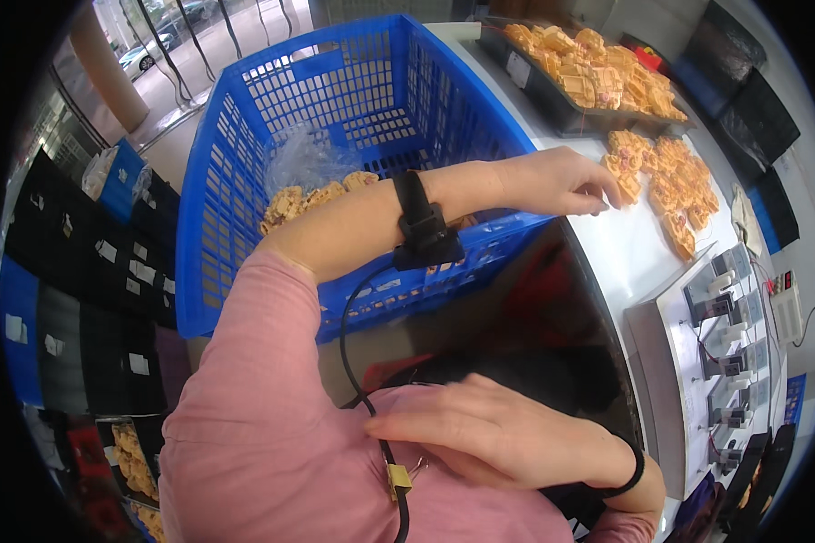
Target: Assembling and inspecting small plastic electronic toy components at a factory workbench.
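My left hand (561, 181), with a black strap (415, 208) on its wrist, reaches across a blue plastic crate to the white table. Its fingers are loosely bent with a gap between thumb and forefinger, and nothing shows in them. Just beyond the fingertips lie small blocky orange-yellow parts (679, 185), spread in a cluster. My right hand (498, 439), a black band on its wrist, is stretched out low over my pink shirt. Its fingertips are at a black cable (358, 389), which carries a yellow binder clip (398, 480).
The blue crate (199, 213) holds similar parts (312, 195) and a clear plastic bag (303, 158). A black tray (598, 120) heaped with parts stands on the table's (598, 262) far side. A metal fixture with switches (670, 362) stands at right. Dark bins (72, 253) are stacked left.
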Demonstrator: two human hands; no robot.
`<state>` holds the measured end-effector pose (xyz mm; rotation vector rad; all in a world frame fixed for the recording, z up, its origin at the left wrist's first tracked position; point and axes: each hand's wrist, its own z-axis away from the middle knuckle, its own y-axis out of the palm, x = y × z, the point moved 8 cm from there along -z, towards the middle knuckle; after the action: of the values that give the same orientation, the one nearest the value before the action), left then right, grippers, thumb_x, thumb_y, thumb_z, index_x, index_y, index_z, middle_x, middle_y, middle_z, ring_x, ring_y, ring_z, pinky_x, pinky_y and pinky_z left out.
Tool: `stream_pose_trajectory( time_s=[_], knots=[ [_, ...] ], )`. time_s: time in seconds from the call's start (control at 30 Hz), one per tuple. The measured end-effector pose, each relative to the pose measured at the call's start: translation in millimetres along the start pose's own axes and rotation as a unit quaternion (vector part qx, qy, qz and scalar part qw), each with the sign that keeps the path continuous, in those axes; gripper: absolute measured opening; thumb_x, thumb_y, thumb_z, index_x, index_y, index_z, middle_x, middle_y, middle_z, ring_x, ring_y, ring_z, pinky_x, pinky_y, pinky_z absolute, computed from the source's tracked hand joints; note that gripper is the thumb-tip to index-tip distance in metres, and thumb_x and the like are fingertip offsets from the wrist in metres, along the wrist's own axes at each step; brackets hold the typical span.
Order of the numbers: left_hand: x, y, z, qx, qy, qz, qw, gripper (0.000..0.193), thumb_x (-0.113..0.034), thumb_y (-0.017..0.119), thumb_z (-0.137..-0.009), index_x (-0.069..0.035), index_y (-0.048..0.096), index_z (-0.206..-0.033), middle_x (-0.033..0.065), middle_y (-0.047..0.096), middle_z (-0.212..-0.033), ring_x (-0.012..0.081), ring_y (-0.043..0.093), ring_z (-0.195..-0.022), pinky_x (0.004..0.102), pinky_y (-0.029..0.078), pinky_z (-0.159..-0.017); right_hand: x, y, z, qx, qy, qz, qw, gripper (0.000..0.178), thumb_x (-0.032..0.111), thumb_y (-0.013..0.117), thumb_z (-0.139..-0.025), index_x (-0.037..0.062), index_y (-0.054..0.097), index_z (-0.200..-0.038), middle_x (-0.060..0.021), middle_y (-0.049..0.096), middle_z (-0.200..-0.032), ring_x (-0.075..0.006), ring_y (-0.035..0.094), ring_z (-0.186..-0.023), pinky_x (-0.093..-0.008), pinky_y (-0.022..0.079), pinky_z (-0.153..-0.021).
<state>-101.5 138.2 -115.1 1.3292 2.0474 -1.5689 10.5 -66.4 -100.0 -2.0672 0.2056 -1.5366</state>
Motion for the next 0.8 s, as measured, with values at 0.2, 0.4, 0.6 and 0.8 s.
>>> stream_pose_trajectory(
  time_s=[0.2, 0.4, 0.6, 0.8],
  knots=[
    [55, -45, 15, -0.088, -0.109, 0.028, 0.990, 0.029, -0.020, 0.061, -0.098, -0.008, 0.067, -0.124, 0.0078, 0.073, -0.102, 0.0135, 0.069, -0.091, 0.0286, 0.054, -0.084, -41, 16, -17, 0.049, -0.050, -0.024, 0.997, 0.031, 0.010, 0.063, -0.092, 0.0164, 0.061, -0.122, -0.0100, 0.057, -0.120, -0.0304, 0.061, -0.104, -0.0410, 0.047, -0.087],
    [219, -136, 193, -0.063, -0.350, -0.132, 0.925, 0.042, -0.031, 0.064, -0.097, -0.004, 0.062, -0.129, 0.0126, 0.066, -0.127, 0.0243, 0.063, -0.117, 0.0379, 0.051, -0.101, -74, -63, 55, -0.210, 0.147, 0.097, 0.962, 0.030, 0.006, 0.073, -0.086, 0.0054, 0.067, -0.116, -0.0173, 0.061, -0.128, -0.0345, 0.063, -0.111, -0.0398, 0.053, -0.094],
    [356, -114, 385, 0.099, -0.529, -0.272, 0.798, 0.066, -0.034, 0.082, -0.070, -0.007, 0.064, -0.127, 0.0178, 0.070, -0.116, 0.0379, 0.066, -0.110, 0.0440, 0.053, -0.095, -45, -66, 261, -0.498, 0.337, 0.407, 0.688, 0.018, -0.006, 0.057, -0.095, -0.0006, 0.059, -0.112, -0.0163, 0.062, -0.113, -0.0296, 0.060, -0.105, -0.0372, 0.047, -0.094],
    [361, -49, 354, 0.147, -0.521, -0.395, 0.742, 0.043, -0.011, 0.075, -0.078, -0.013, 0.066, -0.119, 0.0135, 0.063, -0.126, 0.0288, 0.058, -0.124, 0.0463, 0.047, -0.102, -94, -57, 275, -0.447, 0.420, 0.476, 0.631, 0.026, -0.008, 0.059, -0.091, 0.0011, 0.058, -0.115, -0.0174, 0.060, -0.114, -0.0344, 0.060, -0.104, -0.0419, 0.048, -0.093]
  ],
)
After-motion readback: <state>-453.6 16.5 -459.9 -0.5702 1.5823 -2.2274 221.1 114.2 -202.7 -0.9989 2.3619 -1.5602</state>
